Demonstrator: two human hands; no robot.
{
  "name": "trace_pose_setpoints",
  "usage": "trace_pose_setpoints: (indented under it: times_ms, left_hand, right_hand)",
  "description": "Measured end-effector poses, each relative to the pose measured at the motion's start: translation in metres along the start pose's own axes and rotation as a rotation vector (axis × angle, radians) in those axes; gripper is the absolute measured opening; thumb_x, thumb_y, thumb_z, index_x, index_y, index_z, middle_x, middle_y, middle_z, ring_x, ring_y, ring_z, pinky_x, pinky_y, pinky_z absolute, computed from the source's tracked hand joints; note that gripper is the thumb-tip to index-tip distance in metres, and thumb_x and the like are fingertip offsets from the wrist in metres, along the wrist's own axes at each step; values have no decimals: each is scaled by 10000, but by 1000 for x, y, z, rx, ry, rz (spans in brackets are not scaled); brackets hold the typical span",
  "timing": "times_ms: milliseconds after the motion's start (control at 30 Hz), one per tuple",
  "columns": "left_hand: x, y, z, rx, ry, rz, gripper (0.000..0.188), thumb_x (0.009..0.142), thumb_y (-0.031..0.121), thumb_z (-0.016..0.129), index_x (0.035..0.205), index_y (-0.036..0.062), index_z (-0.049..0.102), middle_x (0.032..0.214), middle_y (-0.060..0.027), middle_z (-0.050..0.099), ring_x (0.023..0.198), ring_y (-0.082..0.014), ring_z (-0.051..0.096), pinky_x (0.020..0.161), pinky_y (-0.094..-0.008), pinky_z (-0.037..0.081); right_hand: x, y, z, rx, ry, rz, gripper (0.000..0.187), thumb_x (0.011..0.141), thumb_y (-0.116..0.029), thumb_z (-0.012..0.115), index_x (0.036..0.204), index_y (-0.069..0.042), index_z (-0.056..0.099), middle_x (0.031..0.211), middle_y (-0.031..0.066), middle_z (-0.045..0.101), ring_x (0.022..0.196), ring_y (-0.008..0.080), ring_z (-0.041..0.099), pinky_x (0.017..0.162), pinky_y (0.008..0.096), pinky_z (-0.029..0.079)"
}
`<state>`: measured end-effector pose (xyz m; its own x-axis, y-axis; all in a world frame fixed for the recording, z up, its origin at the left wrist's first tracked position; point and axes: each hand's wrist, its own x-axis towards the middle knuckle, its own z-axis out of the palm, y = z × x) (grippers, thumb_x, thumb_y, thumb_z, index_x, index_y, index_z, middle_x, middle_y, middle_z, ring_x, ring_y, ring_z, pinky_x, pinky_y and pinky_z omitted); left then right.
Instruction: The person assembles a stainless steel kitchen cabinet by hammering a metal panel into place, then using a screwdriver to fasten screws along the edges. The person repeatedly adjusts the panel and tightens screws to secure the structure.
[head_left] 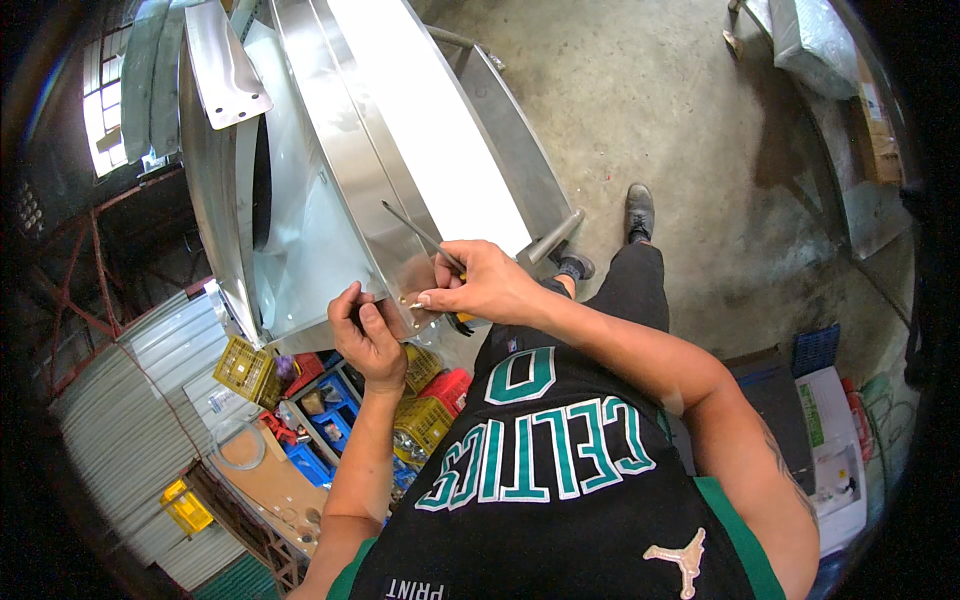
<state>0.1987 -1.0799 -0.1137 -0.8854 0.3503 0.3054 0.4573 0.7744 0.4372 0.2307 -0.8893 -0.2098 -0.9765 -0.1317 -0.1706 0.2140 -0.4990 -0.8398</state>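
Note:
My right hand [490, 285] is closed round a screwdriver [424, 236], its shaft slanting up to the left and its yellow-and-black handle partly hidden by the palm. The same thumb and forefinger pinch a small brass-coloured piece [416, 306], perhaps a screw, beside the near corner of a stainless steel cabinet [365, 140]. Close to its left, my left hand [370, 345] is curled at the cabinet's near edge, thumb and forefinger nearly together. Whatever it grips there is too small and dark to tell. A pale bluish panel [300, 220] forms the cabinet's left part.
A bent metal bracket with holes [235, 105] juts over the cabinet's far left. Yellow crates [248, 372] and blue bins [310, 463] stand below my left arm. A metal tube end [555, 235] sticks out near my feet. A wrapped package [815, 45] lies far right.

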Motion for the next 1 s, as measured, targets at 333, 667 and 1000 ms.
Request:
trace_pose_setpoints:
  times_ms: [333, 667, 1000]
  left_hand:
    - [0, -3, 0, -4, 8, -1, 265, 987, 106, 528, 1207, -27, 593, 989, -102, 581, 870, -189, 567, 815, -324, 487]
    - [1, -1, 1, 21, 11, 24, 259, 966, 98, 537, 1186, -17, 612, 998, -126, 598, 848, -212, 581, 797, -340, 494]
    - [0, -3, -2, 29, -40, 24, 281, 1025, 160, 526, 1224, -30, 583, 1043, -88, 581, 919, -171, 552, 864, -313, 469]
  right_hand:
    - [3, 10, -2, 64, -48, -29, 348, 792, -272, 827, 749, -37, 573, 653, 35, 542, 622, 131, 509, 568, 308, 421]
    - [4, 3, -2, 28, -70, 20, 359, 789, -270, 830, 728, -51, 553, 620, 14, 533, 596, 117, 498, 546, 303, 411]
    - [7, 4, -3, 15, -85, 26, 347, 799, -247, 820, 715, -55, 543, 629, 10, 531, 608, 106, 497, 554, 294, 417]
